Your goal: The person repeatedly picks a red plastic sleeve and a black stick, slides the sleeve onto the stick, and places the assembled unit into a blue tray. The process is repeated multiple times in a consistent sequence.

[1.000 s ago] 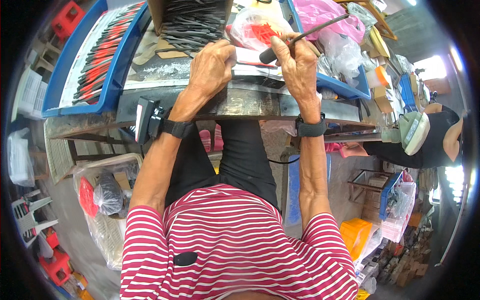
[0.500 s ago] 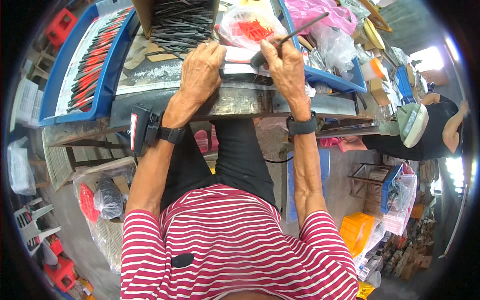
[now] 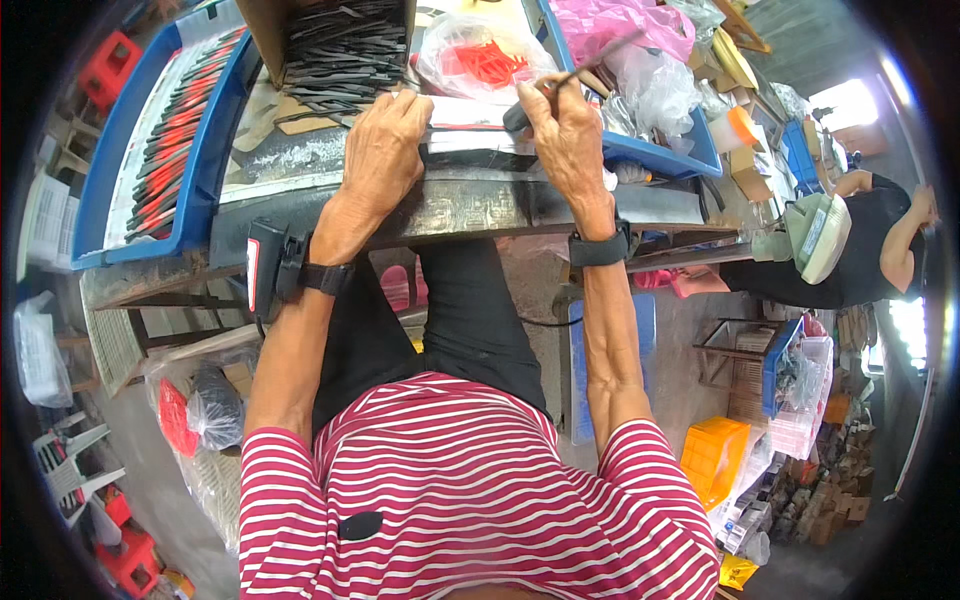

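Note:
My left hand is closed at the front of the bench, its fingertips hidden from above. A thin red-and-black piece stretches across a white block, its left end running in under those fingers. My right hand is closed around a dark rod-shaped tool. The tool's thin end slants up to the far right and is blurred; its thick black end points toward the right end of the thin piece. Whether the two touch, I cannot tell.
An open carton of dark slim pieces stands behind my left hand. Far left is a blue tray of red-and-black pieces. A clear bag of red pieces lies behind the block. Plastic bags fill a blue bin on the right. Another person is at right.
The whole view has shifted slightly, moving the bench and both hands a little left in the picture. The dark tool looks more blurred. Both hands keep their hold.

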Action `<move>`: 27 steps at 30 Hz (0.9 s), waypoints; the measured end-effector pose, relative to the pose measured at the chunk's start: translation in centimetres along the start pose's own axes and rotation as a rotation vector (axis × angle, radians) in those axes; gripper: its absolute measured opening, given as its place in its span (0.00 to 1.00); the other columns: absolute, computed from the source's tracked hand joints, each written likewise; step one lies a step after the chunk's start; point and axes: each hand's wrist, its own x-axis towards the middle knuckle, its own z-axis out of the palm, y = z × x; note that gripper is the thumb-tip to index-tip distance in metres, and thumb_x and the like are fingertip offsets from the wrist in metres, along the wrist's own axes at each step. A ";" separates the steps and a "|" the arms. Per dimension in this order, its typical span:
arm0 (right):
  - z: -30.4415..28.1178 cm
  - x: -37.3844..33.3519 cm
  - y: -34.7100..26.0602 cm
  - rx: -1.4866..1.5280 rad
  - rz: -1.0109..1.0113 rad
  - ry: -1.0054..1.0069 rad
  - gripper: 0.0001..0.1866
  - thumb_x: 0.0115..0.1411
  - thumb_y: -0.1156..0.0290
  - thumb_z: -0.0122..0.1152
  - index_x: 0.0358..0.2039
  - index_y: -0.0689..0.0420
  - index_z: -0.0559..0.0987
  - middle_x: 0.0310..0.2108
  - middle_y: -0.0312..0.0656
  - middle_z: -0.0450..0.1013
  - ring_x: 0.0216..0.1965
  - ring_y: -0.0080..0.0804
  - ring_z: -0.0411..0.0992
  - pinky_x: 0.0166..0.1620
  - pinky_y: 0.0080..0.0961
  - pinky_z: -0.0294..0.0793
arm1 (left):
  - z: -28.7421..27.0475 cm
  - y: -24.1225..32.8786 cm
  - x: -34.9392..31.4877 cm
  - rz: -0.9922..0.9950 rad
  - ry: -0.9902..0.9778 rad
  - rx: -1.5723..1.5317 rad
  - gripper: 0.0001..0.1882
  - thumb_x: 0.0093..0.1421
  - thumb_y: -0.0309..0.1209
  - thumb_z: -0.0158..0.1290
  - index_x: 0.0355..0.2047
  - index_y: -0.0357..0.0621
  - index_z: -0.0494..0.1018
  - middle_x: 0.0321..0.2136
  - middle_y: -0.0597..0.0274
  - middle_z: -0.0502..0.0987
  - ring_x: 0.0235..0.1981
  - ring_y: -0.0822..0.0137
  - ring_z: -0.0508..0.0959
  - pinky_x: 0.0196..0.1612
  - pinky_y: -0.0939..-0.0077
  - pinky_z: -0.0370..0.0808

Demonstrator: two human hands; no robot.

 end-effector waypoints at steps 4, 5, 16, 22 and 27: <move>-1.7 -0.1 0.4 0.138 -0.005 0.035 0.13 0.63 0.62 0.53 0.32 0.60 0.72 0.20 0.42 0.76 0.21 0.33 0.76 0.27 0.30 0.71 | 0.0 0.1 -0.1 0.022 0.042 -0.008 0.11 0.46 0.15 0.50 0.29 0.40 0.65 0.27 0.56 0.69 0.32 0.56 0.72 0.36 0.63 0.70; -1.9 0.2 0.1 0.073 -0.029 0.047 0.13 0.63 0.62 0.53 0.32 0.60 0.72 0.20 0.42 0.76 0.21 0.33 0.76 0.27 0.30 0.71 | 0.0 0.1 0.0 0.021 0.038 0.006 0.11 0.46 0.14 0.50 0.28 0.39 0.65 0.27 0.56 0.69 0.32 0.56 0.72 0.36 0.64 0.70; 1.4 5.4 0.8 -0.028 -0.165 -0.020 0.07 0.53 0.74 0.55 0.30 0.63 0.77 0.23 0.43 0.74 0.25 0.25 0.72 0.30 0.25 0.71 | -7.2 -0.1 -0.7 -0.117 0.161 -0.025 0.07 0.49 0.13 0.50 0.28 0.35 0.68 0.27 0.53 0.70 0.32 0.55 0.73 0.36 0.65 0.69; 4.1 7.0 2.4 -0.482 -0.259 -0.083 0.11 0.48 0.72 0.57 0.35 0.56 0.79 0.33 0.46 0.75 0.35 0.46 0.74 0.38 0.38 0.72 | -14.5 -2.4 -2.6 -0.262 0.201 0.024 0.09 0.47 0.12 0.48 0.29 0.35 0.69 0.27 0.53 0.70 0.32 0.53 0.73 0.36 0.65 0.68; 5.5 7.4 3.5 -0.608 -0.364 -0.056 0.13 0.48 0.73 0.55 0.36 0.53 0.78 0.35 0.48 0.75 0.37 0.46 0.74 0.41 0.42 0.72 | -18.8 -5.8 -5.4 -0.422 0.251 0.088 0.07 0.49 0.13 0.50 0.29 0.34 0.68 0.26 0.53 0.71 0.29 0.55 0.74 0.34 0.69 0.69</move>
